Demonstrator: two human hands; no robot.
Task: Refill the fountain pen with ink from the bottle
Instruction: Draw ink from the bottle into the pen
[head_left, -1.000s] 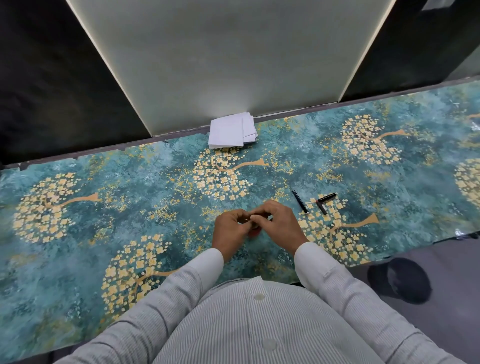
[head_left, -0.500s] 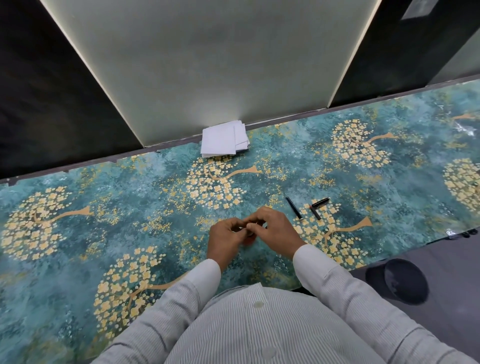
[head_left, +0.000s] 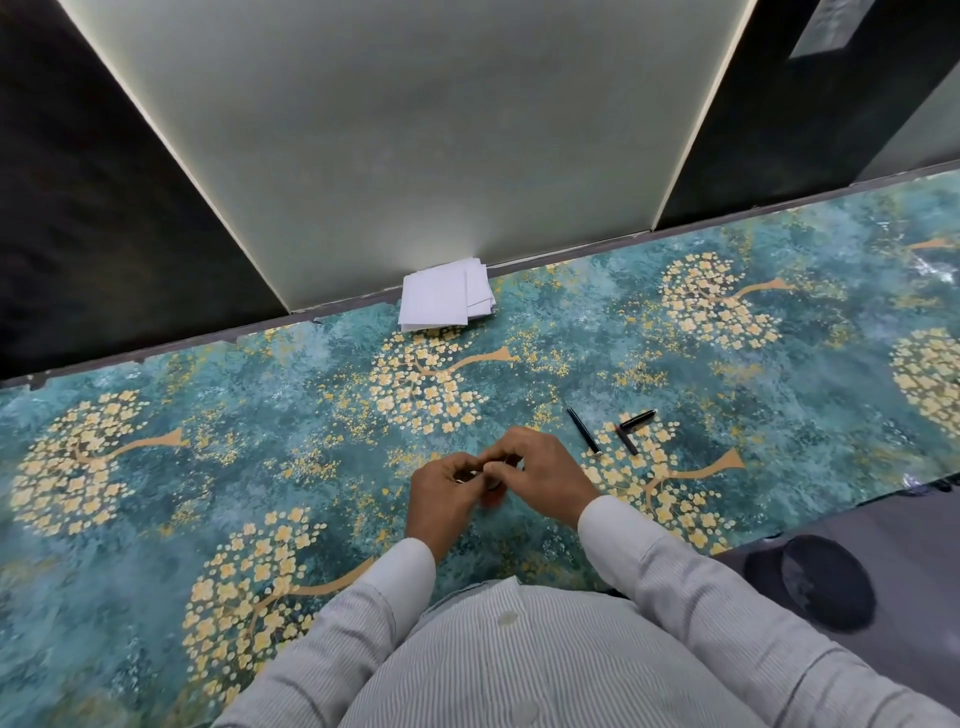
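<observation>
Both my hands meet over a small dark ink bottle (head_left: 494, 484) on the teal flowered table (head_left: 270, 457). My left hand (head_left: 441, 501) grips the bottle from the left, and my right hand (head_left: 543, 478) pinches its top with curled fingers. Most of the bottle is hidden by the fingers. The fountain pen lies apart to the right of my right hand, in three black pieces: a long barrel (head_left: 584, 431), a short piece (head_left: 638, 419) and another short piece (head_left: 626, 440).
A stack of folded white paper (head_left: 441, 301) sits at the table's far edge against a pale wall panel (head_left: 415, 130). The table's near right edge ends over a grey floor, where a dark round stool (head_left: 810, 590) stands.
My hands stay together on the bottle, with the fingers shifting slightly. The camera has tipped a little, so everything sits lower in view.
</observation>
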